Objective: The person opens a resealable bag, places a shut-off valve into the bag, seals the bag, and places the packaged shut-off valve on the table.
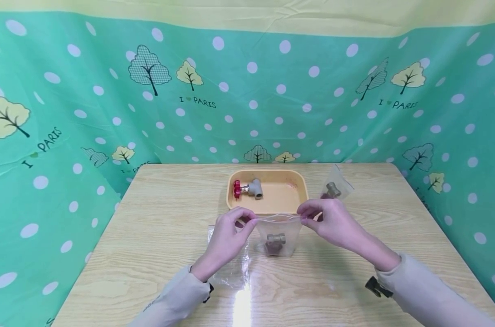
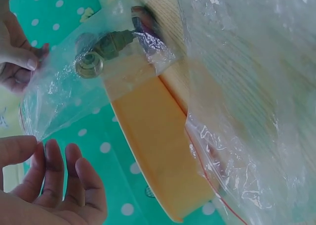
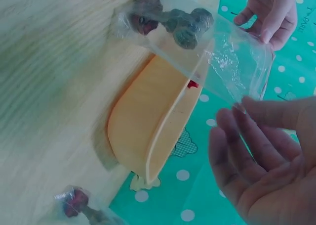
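A clear zip bag (image 1: 291,234) stands upright in the middle of the table, with a valve (image 1: 275,244) inside it. The valve has a brass-coloured body and a dark red handwheel that lies lowest. My left hand (image 1: 227,236) pinches the bag's top left corner between thumb and index finger. At the opposite top corner, my right hand (image 1: 333,223) pinches the rim. Between the two hands the bag's mouth looks slightly parted. In the right wrist view, the other fingers of the right hand (image 3: 266,160) are spread loosely below the bag.
Behind the bag sits a yellow-orange tray (image 1: 286,210) holding a grey valve (image 1: 254,188) with a red handwheel. Another bagged valve (image 1: 332,190) stands to the tray's right. A flat clear bag (image 1: 231,274) lies under my left forearm. Patterned cloth (image 1: 272,113) surrounds the table.
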Available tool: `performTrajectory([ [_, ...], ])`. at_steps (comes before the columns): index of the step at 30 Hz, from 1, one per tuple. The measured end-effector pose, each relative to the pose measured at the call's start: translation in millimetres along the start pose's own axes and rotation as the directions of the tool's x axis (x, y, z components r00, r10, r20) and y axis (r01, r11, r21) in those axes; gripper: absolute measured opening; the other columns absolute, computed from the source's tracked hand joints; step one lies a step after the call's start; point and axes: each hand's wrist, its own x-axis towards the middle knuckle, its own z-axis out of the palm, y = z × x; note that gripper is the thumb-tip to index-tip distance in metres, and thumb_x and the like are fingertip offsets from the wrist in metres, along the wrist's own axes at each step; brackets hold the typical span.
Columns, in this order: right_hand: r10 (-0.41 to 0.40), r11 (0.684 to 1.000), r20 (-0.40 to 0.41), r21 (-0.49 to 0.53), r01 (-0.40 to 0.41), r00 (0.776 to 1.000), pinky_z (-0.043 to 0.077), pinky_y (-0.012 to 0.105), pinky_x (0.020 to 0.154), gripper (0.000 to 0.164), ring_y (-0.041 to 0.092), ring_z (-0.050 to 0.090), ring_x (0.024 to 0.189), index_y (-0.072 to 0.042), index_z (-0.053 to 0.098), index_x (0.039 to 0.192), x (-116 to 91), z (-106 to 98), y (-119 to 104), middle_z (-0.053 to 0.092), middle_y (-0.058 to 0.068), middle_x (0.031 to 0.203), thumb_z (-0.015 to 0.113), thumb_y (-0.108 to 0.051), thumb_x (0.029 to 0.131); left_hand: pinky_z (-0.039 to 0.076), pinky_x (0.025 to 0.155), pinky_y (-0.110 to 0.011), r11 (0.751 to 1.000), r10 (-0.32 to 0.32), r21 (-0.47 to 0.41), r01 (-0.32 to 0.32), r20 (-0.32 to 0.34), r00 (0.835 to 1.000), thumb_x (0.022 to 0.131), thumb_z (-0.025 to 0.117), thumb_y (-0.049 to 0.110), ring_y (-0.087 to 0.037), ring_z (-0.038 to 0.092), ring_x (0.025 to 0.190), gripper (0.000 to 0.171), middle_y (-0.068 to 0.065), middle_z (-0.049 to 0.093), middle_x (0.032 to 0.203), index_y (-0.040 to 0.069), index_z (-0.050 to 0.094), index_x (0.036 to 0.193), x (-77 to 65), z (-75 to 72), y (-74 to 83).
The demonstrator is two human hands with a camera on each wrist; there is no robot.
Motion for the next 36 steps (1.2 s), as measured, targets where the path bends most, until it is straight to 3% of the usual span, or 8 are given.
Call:
performTrajectory([
  [3,-0.048,0.996,0.009,-0.073,0.048,0.999,0.057,0.030,0.066,0.028,0.014,0.069,0.086,-0.006,0.076,0.116,1,1,-2,0.076,-0.003,0.098,0.083,-0.005,0.089,0.059,0.079,-0.032,1.000,0.009,0.002,-0.009,-0.003,1.000,0.098,0.073,0.007,-0.012,0.067,0.089,0.006,0.008,0.071,0.095,0.011,0.076,0.101,0.0,-0.1,0.2],
  [7,-0.128,0.981,0.035,-0.145,0.132,0.991,0.060,0.041,0.082,0.041,0.022,0.070,0.103,-0.006,0.072,0.128,7,4,-13,0.075,0.003,0.119,0.084,-0.019,0.091,0.059,0.079,-0.032,1.000,0.014,0.008,-0.014,-0.008,1.000,0.098,0.073,0.006,-0.012,0.066,0.089,0.007,0.008,0.071,0.095,0.011,0.076,0.101,0.1,-0.1,0.0],
  [10,-0.189,0.967,0.053,-0.163,0.195,0.981,0.057,0.048,0.097,0.041,0.027,0.069,0.113,-0.006,0.072,0.126,14,9,-23,0.073,0.006,0.124,0.084,-0.022,0.091,0.059,0.078,-0.032,1.000,0.017,0.012,-0.017,-0.009,1.000,0.097,0.073,0.006,-0.012,0.066,0.088,0.007,0.007,0.072,0.095,0.011,0.076,0.101,0.3,-0.3,0.6],
  [12,-0.228,0.956,0.061,-0.177,0.235,0.972,0.056,0.048,0.099,0.037,0.026,0.068,0.115,-0.007,0.074,0.122,19,13,-30,0.074,0.005,0.121,0.085,-0.022,0.090,0.059,0.078,-0.032,1.000,0.020,0.014,-0.020,-0.008,1.000,0.098,0.072,0.006,-0.012,0.066,0.088,0.007,0.006,0.072,0.095,0.011,0.076,0.101,0.2,-0.2,0.8],
  [16,-0.297,0.926,0.085,-0.216,0.308,0.951,0.055,0.046,0.098,0.026,0.024,0.069,0.111,-0.008,0.076,0.113,31,24,-40,0.075,0.003,0.113,0.083,-0.018,0.090,0.059,0.080,-0.033,1.000,0.022,0.016,-0.022,0.000,1.000,0.098,0.072,0.006,-0.012,0.066,0.087,0.008,0.004,0.072,0.094,0.011,0.076,0.100,0.0,0.4,0.5],
  [20,-0.313,0.911,0.118,-0.245,0.333,0.942,0.054,0.046,0.094,0.017,0.022,0.069,0.104,-0.011,0.077,0.107,39,34,-46,0.076,-0.002,0.104,0.081,-0.017,0.091,0.059,0.079,-0.032,0.999,0.038,0.029,-0.038,0.009,0.999,0.097,0.071,0.003,-0.011,0.066,0.087,0.009,0.003,0.072,0.095,0.010,0.075,0.101,0.4,0.9,0.1],
  [27,-0.336,0.909,0.131,-0.214,0.358,0.933,0.055,0.036,0.079,0.006,0.019,0.068,0.084,-0.013,0.077,0.095,48,44,-47,0.074,-0.006,0.089,0.078,-0.010,0.090,0.058,0.075,-0.030,0.995,0.075,0.063,-0.075,0.008,0.997,0.096,0.071,0.002,-0.010,0.066,0.086,0.010,0.004,0.072,0.095,0.009,0.075,0.102,0.9,1.3,0.8],
  [36,-0.334,0.923,0.112,-0.162,0.349,0.936,0.058,0.032,0.077,0.010,0.013,0.066,0.083,-0.011,0.077,0.094,49,50,-45,0.073,-0.004,0.087,0.078,-0.005,0.086,0.058,0.078,-0.034,0.994,0.083,0.076,-0.082,-0.005,0.997,0.095,0.072,0.002,-0.010,0.065,0.087,0.012,0.007,0.072,0.094,0.011,0.075,0.101,-0.7,1.2,1.3],
])
